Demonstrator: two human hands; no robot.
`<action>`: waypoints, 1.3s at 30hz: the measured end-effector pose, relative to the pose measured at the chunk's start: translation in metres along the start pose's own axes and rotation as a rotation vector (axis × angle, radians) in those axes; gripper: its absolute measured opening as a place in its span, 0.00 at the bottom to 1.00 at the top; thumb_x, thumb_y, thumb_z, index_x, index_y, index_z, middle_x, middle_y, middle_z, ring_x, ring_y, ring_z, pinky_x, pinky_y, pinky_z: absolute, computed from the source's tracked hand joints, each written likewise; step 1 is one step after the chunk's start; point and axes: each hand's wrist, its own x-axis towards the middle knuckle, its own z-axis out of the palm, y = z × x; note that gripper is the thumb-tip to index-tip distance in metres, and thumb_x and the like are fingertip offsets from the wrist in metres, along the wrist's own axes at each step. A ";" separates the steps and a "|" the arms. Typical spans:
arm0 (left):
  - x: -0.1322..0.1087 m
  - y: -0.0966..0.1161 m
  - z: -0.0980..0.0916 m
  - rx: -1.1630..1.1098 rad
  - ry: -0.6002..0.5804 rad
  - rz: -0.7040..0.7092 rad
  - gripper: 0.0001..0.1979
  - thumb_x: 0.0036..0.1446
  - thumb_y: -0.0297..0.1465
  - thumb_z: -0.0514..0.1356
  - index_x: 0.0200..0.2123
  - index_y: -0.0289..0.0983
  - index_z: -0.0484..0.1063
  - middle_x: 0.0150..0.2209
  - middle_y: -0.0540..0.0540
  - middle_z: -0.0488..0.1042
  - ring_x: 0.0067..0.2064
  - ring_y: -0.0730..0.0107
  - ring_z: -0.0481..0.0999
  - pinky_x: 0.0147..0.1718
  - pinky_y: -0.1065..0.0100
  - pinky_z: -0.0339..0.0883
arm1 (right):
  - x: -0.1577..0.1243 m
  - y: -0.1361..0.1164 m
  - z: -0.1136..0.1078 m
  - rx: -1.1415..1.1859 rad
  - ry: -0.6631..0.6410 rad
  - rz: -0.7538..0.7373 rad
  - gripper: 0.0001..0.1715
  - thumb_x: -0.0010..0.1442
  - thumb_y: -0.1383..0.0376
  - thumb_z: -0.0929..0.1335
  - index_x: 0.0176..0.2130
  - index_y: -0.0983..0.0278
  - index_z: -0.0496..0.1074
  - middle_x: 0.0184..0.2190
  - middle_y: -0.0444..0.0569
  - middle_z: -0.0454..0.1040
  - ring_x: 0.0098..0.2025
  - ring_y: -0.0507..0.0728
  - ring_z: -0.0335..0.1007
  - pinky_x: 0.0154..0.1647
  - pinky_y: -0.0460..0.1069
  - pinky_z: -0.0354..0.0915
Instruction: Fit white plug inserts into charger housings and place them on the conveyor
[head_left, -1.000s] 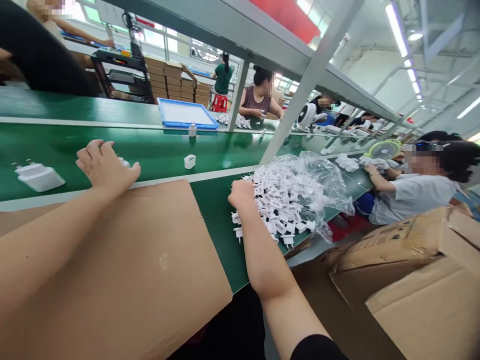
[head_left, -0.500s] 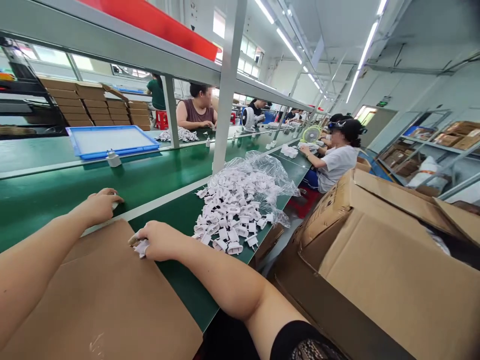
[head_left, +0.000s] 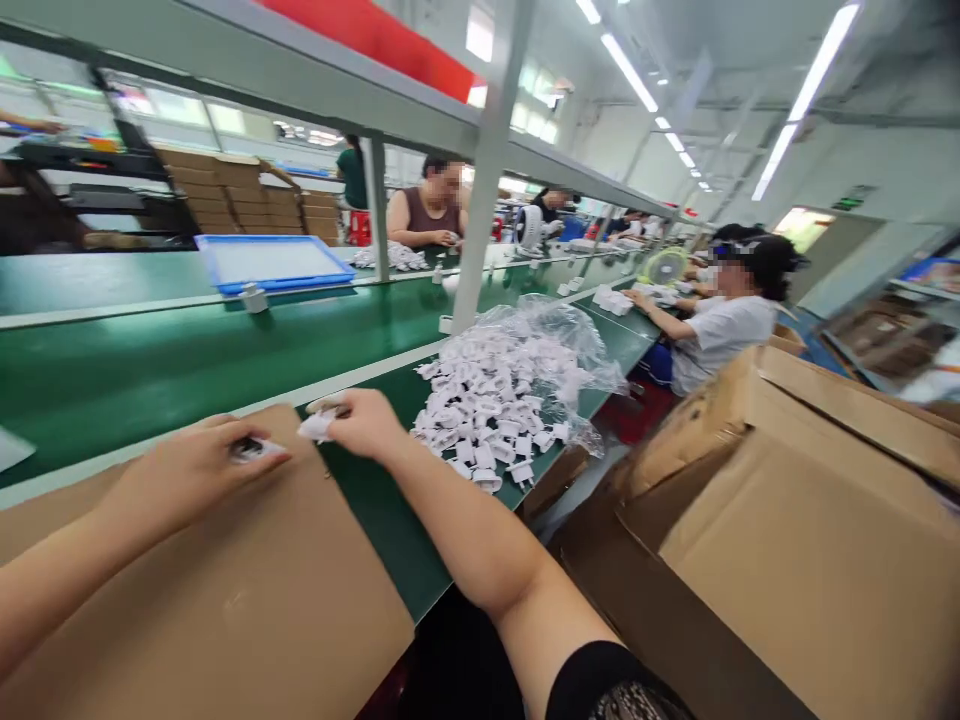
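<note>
My left hand [head_left: 196,465] is closed over the cardboard sheet [head_left: 247,600], with a small white plastic piece [head_left: 253,450] with a dark inside between thumb and fingers. To its right, my right hand [head_left: 367,422] pinches a white plug housing [head_left: 319,426] above the sheet's far corner. The fingers partly cover both pieces, and blur hides their details. Beyond my right hand, a heap of white plug housings [head_left: 491,400] lies on the green table [head_left: 390,520], partly under a clear plastic bag [head_left: 577,345].
A green conveyor belt [head_left: 135,365] runs behind a pale rail, carrying a white adapter [head_left: 254,297]. A metal post [head_left: 484,200] rises beside the heap. Large cardboard boxes [head_left: 817,520] stand at right. Co-workers sit across the belt and farther along the table.
My left hand has come back from over the belt to the cardboard, nearer my right hand, and a white piece now shows in it. The camera view has swung left.
</note>
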 end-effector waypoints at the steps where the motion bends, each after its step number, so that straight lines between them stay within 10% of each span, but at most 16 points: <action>1: -0.017 0.011 -0.001 -0.002 -0.031 0.015 0.27 0.56 0.60 0.57 0.42 0.47 0.79 0.40 0.50 0.77 0.39 0.59 0.76 0.35 0.66 0.62 | 0.001 0.003 0.003 0.137 -0.005 0.033 0.19 0.50 0.57 0.79 0.41 0.62 0.82 0.36 0.47 0.82 0.40 0.58 0.77 0.41 0.48 0.71; 6: -0.060 0.042 0.001 -0.172 0.041 -0.001 0.30 0.51 0.61 0.64 0.37 0.38 0.75 0.40 0.43 0.77 0.40 0.56 0.75 0.36 0.64 0.63 | -0.006 -0.001 0.013 0.578 -0.131 0.215 0.28 0.38 0.54 0.82 0.38 0.65 0.81 0.33 0.48 0.80 0.32 0.51 0.73 0.32 0.44 0.66; 14: -0.081 0.028 0.025 -0.905 -0.077 -0.123 0.33 0.46 0.50 0.71 0.52 0.39 0.74 0.35 0.47 0.79 0.33 0.63 0.76 0.30 0.67 0.67 | -0.024 -0.005 0.039 0.452 -0.083 0.084 0.29 0.39 0.57 0.82 0.41 0.65 0.80 0.33 0.47 0.80 0.36 0.55 0.75 0.40 0.49 0.71; 24: -0.079 0.025 0.046 -0.931 0.106 -0.036 0.21 0.47 0.47 0.72 0.38 0.39 0.76 0.35 0.47 0.77 0.35 0.62 0.75 0.32 0.65 0.68 | -0.045 -0.016 0.052 -0.463 -0.150 -0.385 0.24 0.56 0.75 0.65 0.48 0.59 0.80 0.42 0.48 0.79 0.45 0.58 0.71 0.49 0.51 0.69; 39: -0.092 0.021 0.037 -0.375 0.168 -0.030 0.20 0.60 0.52 0.54 0.37 0.42 0.70 0.34 0.45 0.76 0.35 0.53 0.75 0.34 0.59 0.64 | -0.043 -0.034 0.056 -0.678 -0.156 -0.376 0.13 0.57 0.69 0.67 0.42 0.58 0.77 0.40 0.43 0.79 0.43 0.56 0.71 0.39 0.46 0.62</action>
